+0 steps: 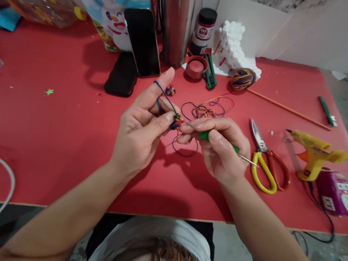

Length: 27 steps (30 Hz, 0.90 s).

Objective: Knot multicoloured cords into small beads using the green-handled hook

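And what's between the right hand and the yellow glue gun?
Scissors, one handle yellow, one red, lie between the right hand and glue gun in the head view. The crochet hook sticks out there too.

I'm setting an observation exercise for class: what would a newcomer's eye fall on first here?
Probably the bright red table stretching across the picture. Over its middle, the left fingers hold a small multicoloured yarn piece, while the right fingers grip a green-handled metal tool pointed at it. On the right are scissors and a yellow glue gun.
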Motion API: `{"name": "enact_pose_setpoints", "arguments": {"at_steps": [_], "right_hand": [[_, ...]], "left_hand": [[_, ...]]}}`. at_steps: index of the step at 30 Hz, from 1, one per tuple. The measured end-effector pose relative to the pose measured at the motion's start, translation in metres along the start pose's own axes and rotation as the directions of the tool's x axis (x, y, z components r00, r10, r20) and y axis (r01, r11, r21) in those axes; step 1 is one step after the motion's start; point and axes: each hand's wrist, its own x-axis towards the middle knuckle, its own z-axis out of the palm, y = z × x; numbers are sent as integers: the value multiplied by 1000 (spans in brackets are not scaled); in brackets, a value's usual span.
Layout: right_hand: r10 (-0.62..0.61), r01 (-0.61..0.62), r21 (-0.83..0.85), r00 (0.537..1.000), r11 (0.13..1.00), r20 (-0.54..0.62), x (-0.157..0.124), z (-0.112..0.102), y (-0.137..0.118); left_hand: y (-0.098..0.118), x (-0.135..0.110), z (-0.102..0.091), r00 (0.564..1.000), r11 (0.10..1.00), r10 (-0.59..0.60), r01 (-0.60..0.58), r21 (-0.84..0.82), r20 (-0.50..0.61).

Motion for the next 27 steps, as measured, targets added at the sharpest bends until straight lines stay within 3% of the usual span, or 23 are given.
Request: {"name": "enact_pose_setpoints", "arguments": {"at_steps": [10, 17, 27], "right_hand": [[32, -32, -3, 999, 999, -16, 0, -1, 1], [31, -32, -26, 999, 999, -33, 2, -1, 2], [-11, 6, -57, 995, 998, -96, -4, -1, 15]], "left_hand": [[-3, 2, -2, 1000, 1000, 13, -13, -9, 14], [-14, 3, -7, 984, 973, 174, -179, 144, 44], [-15, -2, 0, 995, 992, 92, -96, 81, 50]]}}
